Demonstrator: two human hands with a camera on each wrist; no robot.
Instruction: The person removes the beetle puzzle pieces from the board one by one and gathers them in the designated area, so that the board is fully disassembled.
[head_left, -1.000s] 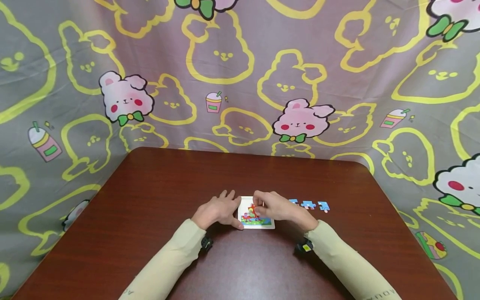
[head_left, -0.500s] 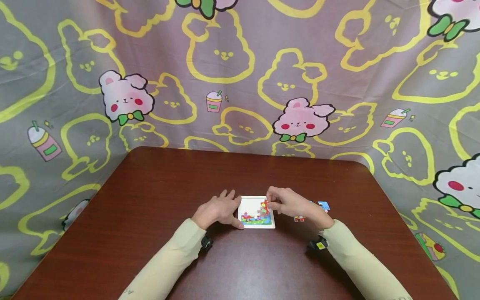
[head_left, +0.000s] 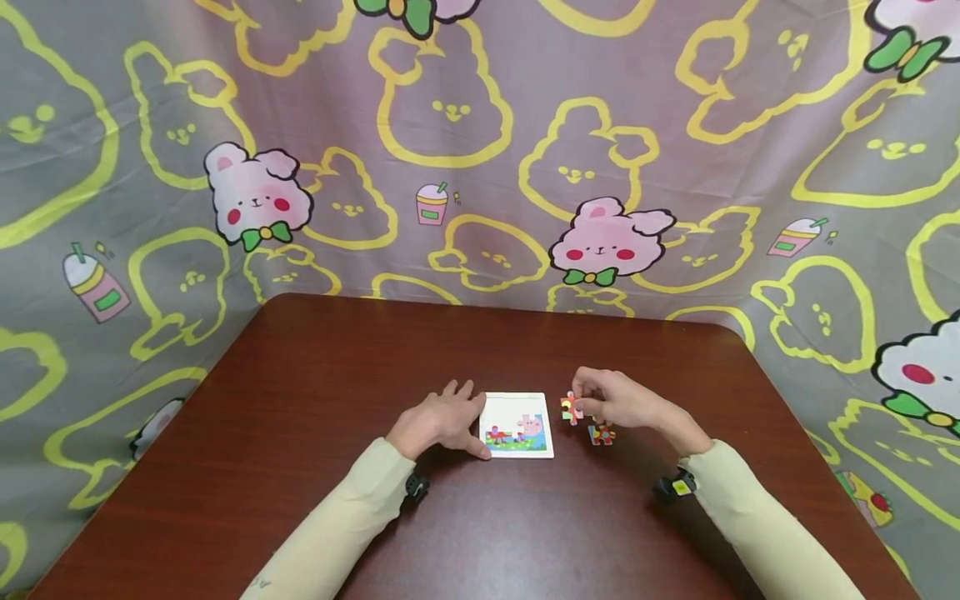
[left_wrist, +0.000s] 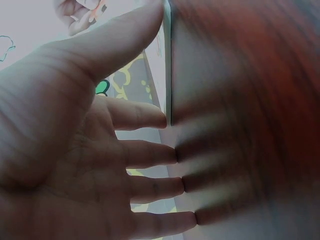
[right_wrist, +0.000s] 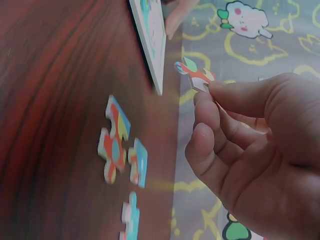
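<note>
The white puzzle frame (head_left: 517, 398) lies on the table, with joined pieces along its bottom and right side and bare white at the upper left. My left hand (head_left: 438, 419) lies with spread fingers at the frame's left edge; in the left wrist view the left hand (left_wrist: 100, 145) has its thumb and index finger against that edge. Right of the frame, my right hand (head_left: 618, 398) pinches a red and yellow puzzle piece (head_left: 572, 408) between thumb and index finger. The right wrist view shows this piece (right_wrist: 197, 75) raised in the right hand (right_wrist: 250, 130).
Loose puzzle pieces (head_left: 601, 435) lie below the right hand, right of the frame; several show in the right wrist view, including a red one (right_wrist: 115, 150) and a blue one (right_wrist: 132, 217). A patterned curtain (head_left: 480, 192) hangs behind the brown table (head_left: 360, 350).
My right hand has moved right from over the frame and carries the red and yellow piece out beside it. A pink pig-face piece now shows at the frame's right side. The left hand stays in place.
</note>
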